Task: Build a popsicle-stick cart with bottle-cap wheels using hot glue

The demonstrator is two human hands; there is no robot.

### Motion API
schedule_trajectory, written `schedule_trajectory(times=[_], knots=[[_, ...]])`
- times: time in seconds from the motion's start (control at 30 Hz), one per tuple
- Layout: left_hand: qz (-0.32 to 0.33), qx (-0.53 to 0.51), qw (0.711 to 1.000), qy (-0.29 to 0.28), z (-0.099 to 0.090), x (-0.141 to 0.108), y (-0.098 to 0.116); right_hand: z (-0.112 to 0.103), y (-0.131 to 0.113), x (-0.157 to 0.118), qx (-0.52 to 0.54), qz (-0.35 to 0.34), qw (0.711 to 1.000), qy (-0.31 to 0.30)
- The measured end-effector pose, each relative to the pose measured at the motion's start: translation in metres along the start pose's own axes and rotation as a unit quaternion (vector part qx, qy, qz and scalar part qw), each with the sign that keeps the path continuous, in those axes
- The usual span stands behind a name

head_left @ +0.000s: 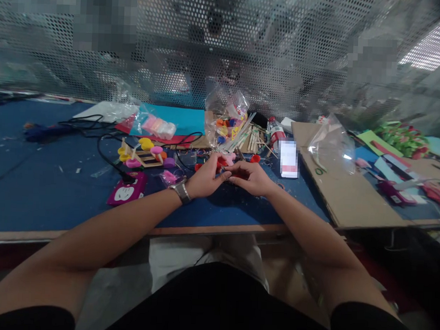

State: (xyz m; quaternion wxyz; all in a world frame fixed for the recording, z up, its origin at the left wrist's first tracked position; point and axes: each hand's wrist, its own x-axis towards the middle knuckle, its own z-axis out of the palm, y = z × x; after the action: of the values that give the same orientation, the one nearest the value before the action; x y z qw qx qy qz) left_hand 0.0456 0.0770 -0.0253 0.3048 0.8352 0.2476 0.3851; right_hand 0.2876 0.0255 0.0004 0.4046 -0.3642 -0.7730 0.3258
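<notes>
My left hand (pixel 207 178), with a watch (pixel 183 191) on its wrist, is closed near the table's front edge, its fingers curled inward. Close against it, fingertips meeting, my right hand (pixel 252 178) is bent the same way. What lies between the fingers is mostly hidden; a bit of red shows there. Just beyond the hands are a pink piece (pixel 229 158) and a small red cup-like piece (pixel 255 159). Left of my left hand lies a pink item in clear wrap (pixel 170 176). Farther left stands a stick model with yellow, pink and purple pieces (pixel 146 155).
A purple power socket (pixel 125 189) with a black cable sits on the blue table (pixel 77 213). Behind are a bag of colourful pieces (pixel 226 124), wooden sticks (pixel 255 139), a bottle (pixel 276 132) and a lit phone (pixel 288 158). Cardboard (pixel 343 198) lies right, a perforated screen (pixel 155 57) behind.
</notes>
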Motion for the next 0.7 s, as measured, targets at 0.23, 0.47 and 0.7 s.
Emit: schedule_trajectory(times=[0.23,0.47,0.7], knots=[[0.022,-0.010,1.000,0.017,0.0036,-0.0012,-0.0001,0.0024,0.0040,0.0005,0.002,-0.004,1.000,0.000],[0.040,-0.016,0.999,0.027,0.0036,-0.0021,0.0036,0.0037,0.0052,-0.0003,-0.012,-0.004,1.000,0.001],[0.036,-0.031,0.998,0.030,0.0035,-0.0025,0.0051,0.0029,0.0047,-0.0001,-0.037,-0.002,0.999,-0.002]])
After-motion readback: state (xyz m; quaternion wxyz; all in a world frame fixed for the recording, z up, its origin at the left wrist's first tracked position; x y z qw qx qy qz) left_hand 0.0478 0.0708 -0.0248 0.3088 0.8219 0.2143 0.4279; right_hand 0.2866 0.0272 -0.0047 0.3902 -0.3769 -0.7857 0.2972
